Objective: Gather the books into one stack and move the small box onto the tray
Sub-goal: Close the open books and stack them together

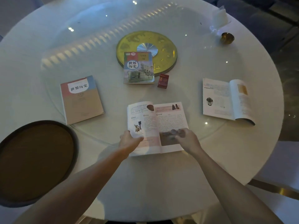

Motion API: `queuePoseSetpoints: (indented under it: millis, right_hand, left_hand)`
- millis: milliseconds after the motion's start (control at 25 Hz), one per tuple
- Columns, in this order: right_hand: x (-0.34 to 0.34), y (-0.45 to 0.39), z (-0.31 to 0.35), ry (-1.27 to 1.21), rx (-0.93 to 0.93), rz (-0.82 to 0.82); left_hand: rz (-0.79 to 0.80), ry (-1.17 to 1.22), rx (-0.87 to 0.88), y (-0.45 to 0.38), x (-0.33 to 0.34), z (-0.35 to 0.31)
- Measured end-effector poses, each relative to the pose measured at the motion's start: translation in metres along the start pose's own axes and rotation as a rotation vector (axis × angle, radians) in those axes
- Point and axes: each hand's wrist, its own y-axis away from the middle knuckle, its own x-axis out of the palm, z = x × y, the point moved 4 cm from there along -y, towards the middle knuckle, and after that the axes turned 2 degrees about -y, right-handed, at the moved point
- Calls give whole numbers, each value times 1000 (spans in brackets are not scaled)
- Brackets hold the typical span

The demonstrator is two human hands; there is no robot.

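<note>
Round white table (210, 167), glossy, with a glass turntable over the middle and a gold embossed disc (163, 46) at the hub. At the near left, a round dark tray (9, 143) with a raised rim and a matte brown floor, overhanging the table edge.

Four paperback books, well apart. Closed history textbook (81, 99) with a pink, blue and tan cover, lying flat just beyond the tray. Closed textbook with a ship on the cover (138, 67), resting partly on the gold disc. Open book at the right (226, 99), pages bowed, its near corner close to the table rim. Open book in front (157, 123), glossy printed pages lying nearly flat.

Small red box (163, 81), cardboard, standing upright just beside the ship-cover textbook and just off the disc, far from the tray.

Left hand (129, 140) gripping the front book's left page edge, thumb on top, fingers under the paper. Right hand (186, 138) loosely curled over the right page, fingertips (175, 132) touching the paper; blurred, so a firm grip cannot be told.

Bare tabletop between the books. Near the far right rim, a clear glass (218, 21) and a small brass cup (227, 38).
</note>
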Motion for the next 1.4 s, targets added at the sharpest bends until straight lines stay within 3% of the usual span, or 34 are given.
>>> queuePoseSetpoints:
  millis: [240, 520, 720, 880, 1000, 1240, 1400]
  right_hand:
    - [-15, -8, -42, -173, 228, -164]
    - [-12, -14, -61, -311, 309, -86]
    - [-4, -12, -55, -422, 215, 70]
    - [-7, -3, -32, -439, 80, -31]
    - [-1, 8, -7, -362, -61, -70]
    - [49, 35, 45, -264, -280, 58]
    - [88, 44, 55, -546, -57, 164]
  left_hand:
    - [-63, -17, -89, -6, 13, 8]
    - [-216, -77, -246, 7, 13, 18]
    - [-149, 59, -213, 2, 19, 47]
    - [-82, 315, -133, 2, 12, 45]
    - [31, 373, 54, 8, 5, 28]
    - [107, 170, 416, 11, -15, -20]
    - [285, 77, 420, 8, -12, -24]
